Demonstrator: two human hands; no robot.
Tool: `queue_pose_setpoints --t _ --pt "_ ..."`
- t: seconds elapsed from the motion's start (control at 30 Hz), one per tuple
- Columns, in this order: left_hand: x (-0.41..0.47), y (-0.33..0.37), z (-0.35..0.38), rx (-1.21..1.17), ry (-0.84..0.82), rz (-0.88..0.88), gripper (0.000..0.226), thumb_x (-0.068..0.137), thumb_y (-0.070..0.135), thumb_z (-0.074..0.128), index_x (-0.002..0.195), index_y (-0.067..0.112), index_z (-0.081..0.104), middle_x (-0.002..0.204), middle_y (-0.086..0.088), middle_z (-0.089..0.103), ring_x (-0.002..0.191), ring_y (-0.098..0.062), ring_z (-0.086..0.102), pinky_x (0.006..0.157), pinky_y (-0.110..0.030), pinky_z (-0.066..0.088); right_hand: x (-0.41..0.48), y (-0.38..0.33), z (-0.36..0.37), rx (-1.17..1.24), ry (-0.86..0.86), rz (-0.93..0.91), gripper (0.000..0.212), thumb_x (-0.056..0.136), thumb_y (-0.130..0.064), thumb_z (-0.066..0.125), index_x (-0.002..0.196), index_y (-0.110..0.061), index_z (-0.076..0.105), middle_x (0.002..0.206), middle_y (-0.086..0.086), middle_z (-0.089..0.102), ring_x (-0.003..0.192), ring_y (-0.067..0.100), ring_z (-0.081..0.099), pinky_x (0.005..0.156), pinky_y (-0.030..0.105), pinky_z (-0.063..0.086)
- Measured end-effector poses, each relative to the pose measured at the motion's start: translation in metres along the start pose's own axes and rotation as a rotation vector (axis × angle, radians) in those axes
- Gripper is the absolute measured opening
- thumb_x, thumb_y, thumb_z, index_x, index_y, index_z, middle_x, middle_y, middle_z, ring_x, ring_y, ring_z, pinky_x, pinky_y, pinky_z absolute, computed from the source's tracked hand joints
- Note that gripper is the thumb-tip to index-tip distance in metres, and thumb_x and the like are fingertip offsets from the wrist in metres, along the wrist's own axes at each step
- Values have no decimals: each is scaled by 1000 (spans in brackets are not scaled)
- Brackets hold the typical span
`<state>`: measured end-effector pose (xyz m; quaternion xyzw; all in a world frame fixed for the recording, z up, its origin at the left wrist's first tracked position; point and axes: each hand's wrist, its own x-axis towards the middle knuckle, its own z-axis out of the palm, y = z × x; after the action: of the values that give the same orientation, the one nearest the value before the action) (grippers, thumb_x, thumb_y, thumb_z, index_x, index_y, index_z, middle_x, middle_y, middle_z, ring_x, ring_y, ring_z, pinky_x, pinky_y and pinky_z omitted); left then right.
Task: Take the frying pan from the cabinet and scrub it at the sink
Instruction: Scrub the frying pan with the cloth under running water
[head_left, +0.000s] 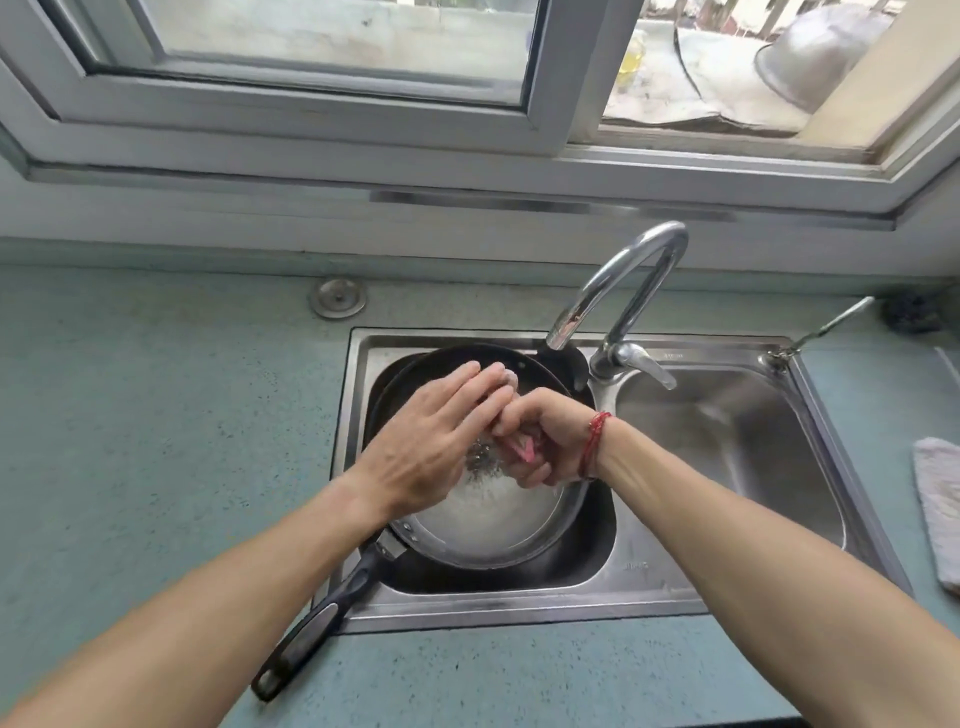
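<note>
A black frying pan (493, 525) lies tilted in the left basin of the steel sink (519, 608), with a whitish wet film on its inside. Its black handle (322, 618) sticks out over the sink's front left corner onto the counter. My right hand (556, 431), with a red string at the wrist, is closed around a pink scrubber (524, 451) whose steel-wool wad (480, 461) sits over the pan's middle. My left hand (426, 447) lies flat with fingers stretched across the right hand's fingers, holding nothing that I can see.
The curved faucet (623, 291) ends just above the pan's far rim. The right basin (727, 441) holds nothing. A grey cloth (940, 509) lies on the counter at right, a dark scouring ball (914, 312) at back right, and a round metal cap (338, 298) behind the sink.
</note>
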<state>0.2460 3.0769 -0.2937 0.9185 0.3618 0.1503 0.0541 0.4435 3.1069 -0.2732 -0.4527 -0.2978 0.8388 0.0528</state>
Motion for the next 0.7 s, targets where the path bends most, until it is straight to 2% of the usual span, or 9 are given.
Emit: queue_pose_setpoints --t 0.07,0.13,0.23,0.3,0.37,0.43,0.5,0.57,0.7 --pt "10 1 13 163 88 25 56 88 10 51 143 8 42 150 -12 43 133 -31 45 101 -44 42 3 1 1 -118 -74 98 28 73 -13 57 55 -12 35 46 1 35 39 9 26 39 17 14" --pt "22 1 18 219 167 82 28 91 11 49 117 9 60 118 -10 64 98 -26 60 74 -38 48 5 -1 6 -286 -67 195 41 71 -21 65 51 -13 30 44 -1 30 39 9 23 44 22 9" --pt "32 -3 21 177 105 111 7 79 10 54 77 13 59 70 -3 59 55 -22 54 44 -33 38 5 -5 16 -517 129 239 48 76 -23 71 47 -18 32 44 -1 30 40 12 21 45 22 9" --pt "35 -3 21 87 -64 7 10 74 16 65 76 11 57 67 -6 61 54 -28 60 42 -31 37 8 -6 18 -662 291 167 44 76 -19 72 45 -18 41 44 0 36 38 14 26 43 22 18" --pt "42 1 19 2 -261 -187 20 75 23 70 84 11 57 80 -9 68 72 -33 67 54 -33 38 13 -8 19 -914 443 80 27 68 -19 74 50 -15 55 49 2 49 40 19 41 43 25 31" --pt "50 2 18 -148 -385 -340 15 75 20 68 80 18 54 84 -9 71 81 -32 66 59 -30 39 16 -7 20 -1192 585 -1 13 69 -23 72 64 -15 63 62 2 61 56 22 58 52 26 45" --pt "54 0 19 -312 -447 -458 10 74 18 62 70 20 53 73 -2 68 75 -27 65 57 -28 39 17 -4 19 -1357 676 -80 8 77 -25 66 77 -17 65 79 6 66 78 27 67 63 27 49" --pt "56 -2 20 -454 -512 -557 12 72 18 62 63 18 55 60 3 61 60 -20 60 51 -26 38 13 -2 19 -1474 729 -166 18 82 -25 62 95 -15 71 95 11 70 90 32 68 67 30 48" --pt "60 -5 10 -1005 -787 -763 32 71 -3 68 51 14 49 49 -3 43 42 -15 33 41 -23 26 15 4 10 -1787 741 -422 23 88 -34 61 98 -17 72 96 10 73 86 33 69 64 31 40"
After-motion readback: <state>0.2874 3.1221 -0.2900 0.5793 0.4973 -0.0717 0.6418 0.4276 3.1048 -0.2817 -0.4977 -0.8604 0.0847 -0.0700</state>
